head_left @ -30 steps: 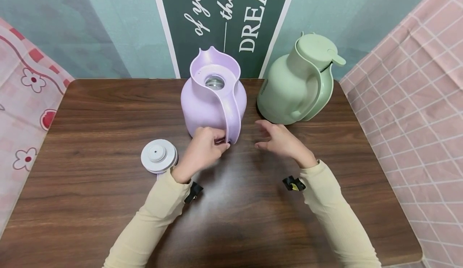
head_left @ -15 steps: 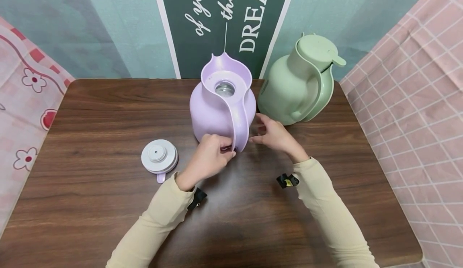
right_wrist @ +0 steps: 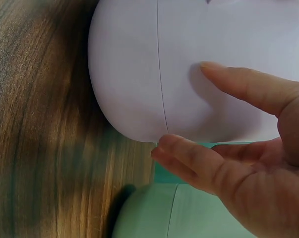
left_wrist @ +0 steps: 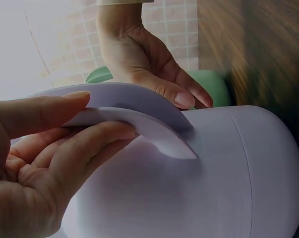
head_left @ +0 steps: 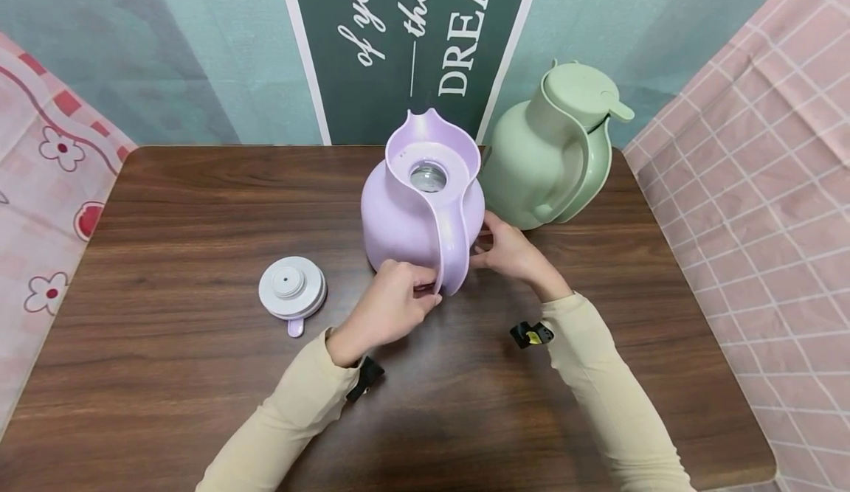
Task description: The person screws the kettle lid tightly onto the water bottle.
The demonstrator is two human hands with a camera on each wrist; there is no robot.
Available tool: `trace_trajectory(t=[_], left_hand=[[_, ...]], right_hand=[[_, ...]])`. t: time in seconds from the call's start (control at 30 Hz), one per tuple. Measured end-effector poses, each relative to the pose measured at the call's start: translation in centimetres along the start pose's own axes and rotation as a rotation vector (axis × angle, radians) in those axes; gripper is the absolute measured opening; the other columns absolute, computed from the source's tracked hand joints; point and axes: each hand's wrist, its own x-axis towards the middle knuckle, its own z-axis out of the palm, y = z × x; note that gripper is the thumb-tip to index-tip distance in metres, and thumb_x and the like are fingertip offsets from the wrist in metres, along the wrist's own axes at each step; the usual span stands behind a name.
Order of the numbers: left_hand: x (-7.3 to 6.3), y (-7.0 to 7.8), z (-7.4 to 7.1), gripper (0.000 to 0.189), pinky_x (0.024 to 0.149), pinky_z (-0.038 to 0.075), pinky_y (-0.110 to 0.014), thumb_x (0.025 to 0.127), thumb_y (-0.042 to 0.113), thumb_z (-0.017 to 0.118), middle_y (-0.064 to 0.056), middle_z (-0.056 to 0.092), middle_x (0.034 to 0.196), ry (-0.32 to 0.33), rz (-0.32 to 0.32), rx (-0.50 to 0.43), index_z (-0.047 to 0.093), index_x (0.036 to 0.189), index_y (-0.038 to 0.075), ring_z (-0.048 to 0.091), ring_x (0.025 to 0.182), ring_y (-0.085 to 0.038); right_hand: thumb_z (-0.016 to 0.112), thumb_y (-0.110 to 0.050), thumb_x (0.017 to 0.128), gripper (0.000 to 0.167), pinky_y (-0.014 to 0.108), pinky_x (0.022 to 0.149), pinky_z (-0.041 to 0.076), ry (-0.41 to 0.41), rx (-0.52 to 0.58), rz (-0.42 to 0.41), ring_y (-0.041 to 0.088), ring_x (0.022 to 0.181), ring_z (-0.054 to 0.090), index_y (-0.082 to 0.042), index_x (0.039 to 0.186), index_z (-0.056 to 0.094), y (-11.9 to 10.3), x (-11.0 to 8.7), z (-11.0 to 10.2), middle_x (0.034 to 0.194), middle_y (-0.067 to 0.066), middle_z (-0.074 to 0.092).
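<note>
Left hand [head_left: 392, 307] is pinching the purple jug's [head_left: 405, 215] handle [head_left: 451, 245]; right hand [head_left: 508, 250], fingers relaxed, is touching the jug's side; green jug [head_left: 544, 160] just beyond.

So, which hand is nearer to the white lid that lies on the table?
The left. The left hand grips the handle of the purple jug, just right of the white lid. The right hand rests on the jug's far side, further from the lid.
</note>
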Motion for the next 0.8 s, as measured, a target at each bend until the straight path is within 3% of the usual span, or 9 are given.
trace_trajectory(t=[0.3, 0.8], left_hand=[[-0.34, 0.17, 0.1, 0.032, 0.05, 0.028, -0.018, 0.071, -0.001, 0.068, 0.01, 0.028, 0.053, -0.014, 0.014, -0.014, 0.045, 0.053, 0.011, 0.03, 0.052, -0.003], [-0.46, 0.18, -0.09, 0.028, 0.051, 0.031, -0.019, 0.072, -0.001, 0.068, 0.01, 0.029, 0.053, -0.043, 0.015, -0.013, 0.049, 0.055, 0.011, 0.03, 0.053, -0.004]], right_hand=[[0.076, -0.002, 0.065, 0.071, 0.041, 0.09, 0.042, -0.032, 0.045, 0.013, 0.033, 0.109, 0.053, 0.003, 0.125, 0.04, 0.17, -0.15, -0.17, 0.116, 0.022, 0.054], [0.073, -0.001, 0.064, 0.066, 0.041, 0.089, 0.043, -0.059, 0.009, 0.018, 0.032, 0.107, 0.054, 0.003, 0.122, 0.041, -0.05, -0.33, -0.16, 0.111, 0.021, 0.057]])
